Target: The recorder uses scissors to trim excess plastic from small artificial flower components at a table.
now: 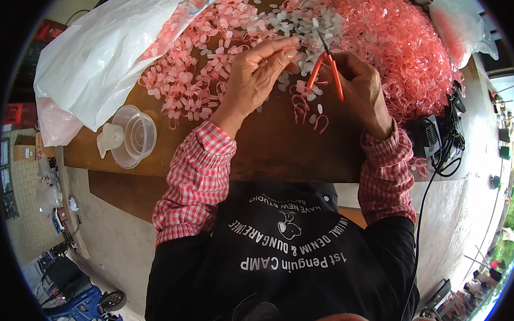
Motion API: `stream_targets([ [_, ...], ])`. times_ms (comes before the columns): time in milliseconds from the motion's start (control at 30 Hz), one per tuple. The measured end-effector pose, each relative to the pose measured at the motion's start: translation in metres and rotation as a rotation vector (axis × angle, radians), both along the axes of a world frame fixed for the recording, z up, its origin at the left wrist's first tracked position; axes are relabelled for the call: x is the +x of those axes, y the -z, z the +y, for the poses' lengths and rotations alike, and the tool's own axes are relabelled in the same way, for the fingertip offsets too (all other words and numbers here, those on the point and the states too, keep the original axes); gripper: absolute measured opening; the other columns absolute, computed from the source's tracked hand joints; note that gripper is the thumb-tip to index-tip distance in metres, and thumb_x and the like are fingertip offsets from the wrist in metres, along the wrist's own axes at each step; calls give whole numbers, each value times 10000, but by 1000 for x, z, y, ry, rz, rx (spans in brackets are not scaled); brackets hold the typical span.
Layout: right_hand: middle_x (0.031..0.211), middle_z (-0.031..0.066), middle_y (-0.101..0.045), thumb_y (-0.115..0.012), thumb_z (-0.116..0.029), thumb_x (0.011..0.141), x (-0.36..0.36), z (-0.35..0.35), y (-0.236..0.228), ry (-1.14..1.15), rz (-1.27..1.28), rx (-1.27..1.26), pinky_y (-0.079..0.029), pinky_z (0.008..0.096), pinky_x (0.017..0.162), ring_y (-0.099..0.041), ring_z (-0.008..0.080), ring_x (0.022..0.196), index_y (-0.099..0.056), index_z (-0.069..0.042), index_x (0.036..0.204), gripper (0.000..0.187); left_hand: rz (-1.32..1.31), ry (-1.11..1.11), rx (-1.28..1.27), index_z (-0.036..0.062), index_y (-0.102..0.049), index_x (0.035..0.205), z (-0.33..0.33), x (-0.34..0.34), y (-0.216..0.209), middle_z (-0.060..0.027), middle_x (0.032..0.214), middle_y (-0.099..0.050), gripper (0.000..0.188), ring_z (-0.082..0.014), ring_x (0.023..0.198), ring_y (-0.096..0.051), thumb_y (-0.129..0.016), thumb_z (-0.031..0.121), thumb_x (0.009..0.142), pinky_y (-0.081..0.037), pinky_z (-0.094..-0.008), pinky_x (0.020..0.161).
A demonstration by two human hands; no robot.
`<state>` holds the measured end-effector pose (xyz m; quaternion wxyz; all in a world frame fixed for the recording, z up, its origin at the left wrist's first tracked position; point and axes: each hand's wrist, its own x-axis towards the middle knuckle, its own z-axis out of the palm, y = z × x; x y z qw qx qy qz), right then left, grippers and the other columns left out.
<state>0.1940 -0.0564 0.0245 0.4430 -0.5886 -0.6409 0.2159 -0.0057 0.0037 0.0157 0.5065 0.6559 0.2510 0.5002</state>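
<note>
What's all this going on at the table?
A person's right hand holds red-handled snips above a brown table. The left hand is beside them, fingers close together; whether they pinch anything is unclear. Beyond lie heaps of small pink pieces and pale ovals. A clear tub sits at the left.

Table [302,153] of smooth wood, low sheen, snips [327,53] of metal with plastic grips [336,78], pink pieces [402,58] of glossy plastic, bag [102,64] of smooth plastic film, tub [148,135] of clear, glossy plastic, sleeves [197,172] of matt cloth.
</note>
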Motion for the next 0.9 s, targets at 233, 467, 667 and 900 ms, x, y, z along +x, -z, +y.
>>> stream_targets([
  [233,859,-29,-642,-683,-165,906,-10,-1,1,-238,513,-202,-472,196,648,-567,36,749,-640,-18,1088,238,-219,220,-321,-14,-624,965,-12,5,-2,-63,945,-664,119,-120,905,-656,-636,98,925,-551,-226,789],
  [467,908,-22,-639,-713,-91,868,-3,-3,1,-239,584,-163,-494,208,724,-590,48,821,-625,-40,1064,221,-149,300,-474,-28,-630,1097,-13,-4,-14,-106,989,-682,221,-167,803,-698,-629,119,932,-590,-275,713],
  [667,948,-6,-623,-747,-68,826,2,0,3,-205,158,96,-496,238,738,-583,77,865,-615,-30,1045,259,-161,324,-595,-40,-649,1058,-13,-1,-8,-103,978,-696,246,-190,792,-705,-657,161,917,-590,-260,690],
  [900,944,92,-596,-826,-196,744,-2,1,-3,-2,-286,158,-494,297,685,-575,166,788,-579,7,1083,466,-175,21,-182,-37,-660,921,-9,1,7,-106,1060,-653,83,-130,878,-661,-676,32,878,-586,-246,736],
])
